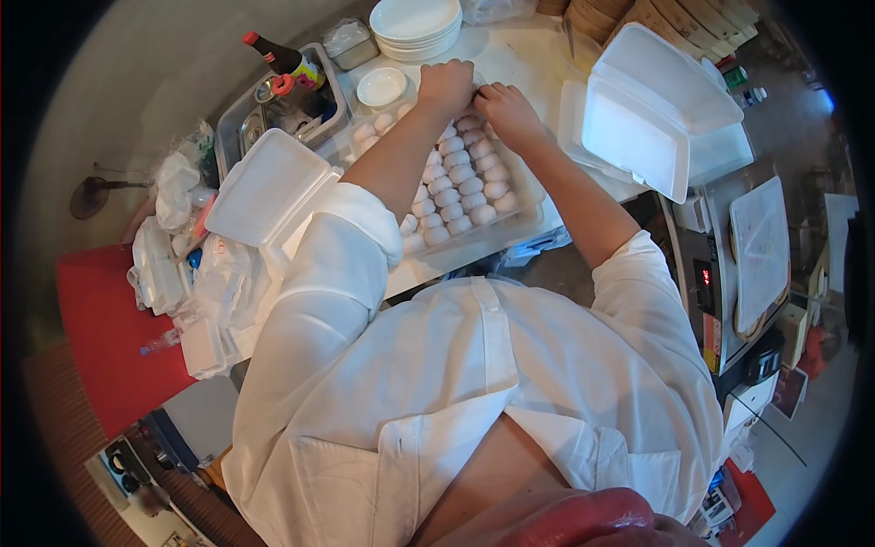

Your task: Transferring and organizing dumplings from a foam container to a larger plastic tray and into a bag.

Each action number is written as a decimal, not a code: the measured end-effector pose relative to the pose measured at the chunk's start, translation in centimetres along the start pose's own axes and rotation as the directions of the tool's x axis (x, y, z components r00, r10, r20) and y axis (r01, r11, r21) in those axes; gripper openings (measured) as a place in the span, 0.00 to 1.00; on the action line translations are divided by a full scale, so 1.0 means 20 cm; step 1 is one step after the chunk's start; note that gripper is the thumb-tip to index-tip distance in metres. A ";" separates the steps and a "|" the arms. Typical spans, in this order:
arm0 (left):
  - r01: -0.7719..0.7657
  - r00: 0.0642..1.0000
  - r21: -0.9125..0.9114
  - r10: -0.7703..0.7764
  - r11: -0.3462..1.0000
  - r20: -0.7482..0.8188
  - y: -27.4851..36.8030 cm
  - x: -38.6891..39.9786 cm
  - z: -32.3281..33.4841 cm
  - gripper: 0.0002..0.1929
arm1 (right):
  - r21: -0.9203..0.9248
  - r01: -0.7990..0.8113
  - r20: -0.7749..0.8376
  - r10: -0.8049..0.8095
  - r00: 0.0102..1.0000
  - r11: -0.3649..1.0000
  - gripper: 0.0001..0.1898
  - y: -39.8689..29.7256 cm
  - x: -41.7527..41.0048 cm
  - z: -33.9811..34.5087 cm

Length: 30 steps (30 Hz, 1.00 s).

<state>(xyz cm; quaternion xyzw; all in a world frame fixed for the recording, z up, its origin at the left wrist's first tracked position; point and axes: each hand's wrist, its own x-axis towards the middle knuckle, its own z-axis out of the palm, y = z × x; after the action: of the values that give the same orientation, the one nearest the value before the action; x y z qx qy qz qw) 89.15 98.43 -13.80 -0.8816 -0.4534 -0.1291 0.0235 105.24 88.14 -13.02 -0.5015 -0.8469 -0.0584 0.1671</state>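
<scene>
A translucent plastic tray (pixel 525 183) on the table holds rows of small round white dough balls or dumplings (pixel 456 158). My left hand (pixel 448 83) is over the tray's far edge, its fingers bent down. Just right of it, my right hand (pixel 504 109) has its fingertips pinched close to the left hand's, at the far end of the rows. What lies between the fingertips is too small and hidden to tell. My left forearm covers part of the rows.
An open white foam box (pixel 636 130) stands right, another foam box (pixel 270 186) left. Behind are a small white dish (pixel 381 87), stacked plates (pixel 417 27), bamboo steamers (pixel 673 27) and a grey bin (pixel 229 133) with bottles. A steel appliance (pixel 721 225) stands at the right.
</scene>
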 end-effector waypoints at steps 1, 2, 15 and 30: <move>0.008 1.000 0.002 -0.008 1.000 -0.005 -0.03 -0.01 0.01 0.11 | 0.062 0.001 -0.024 0.000 1.000 0.998 0.06 -0.01 0.01 0.01; 0.044 0.999 -0.035 -0.044 0.998 0.002 -0.05 -0.02 0.03 0.11 | 0.124 0.005 -0.049 0.001 0.999 0.992 0.05 -0.02 0.03 0.01; 0.362 0.896 -0.493 -0.150 0.791 0.417 -0.24 -0.06 0.13 0.27 | 0.000 -0.097 0.099 0.097 0.990 0.995 0.08 -0.06 -0.14 -0.21; 0.212 0.913 -0.417 -0.027 0.884 0.407 0.07 0.00 0.13 0.38 | -0.141 -0.218 0.123 0.236 0.964 0.966 0.13 0.07 -0.20 -0.07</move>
<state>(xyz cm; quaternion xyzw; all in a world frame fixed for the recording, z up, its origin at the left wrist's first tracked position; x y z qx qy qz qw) 90.87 97.93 -16.29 -0.8401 -0.4607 -0.0544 -0.2809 108.50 85.09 -13.16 -0.6077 -0.7878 -0.0571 0.0817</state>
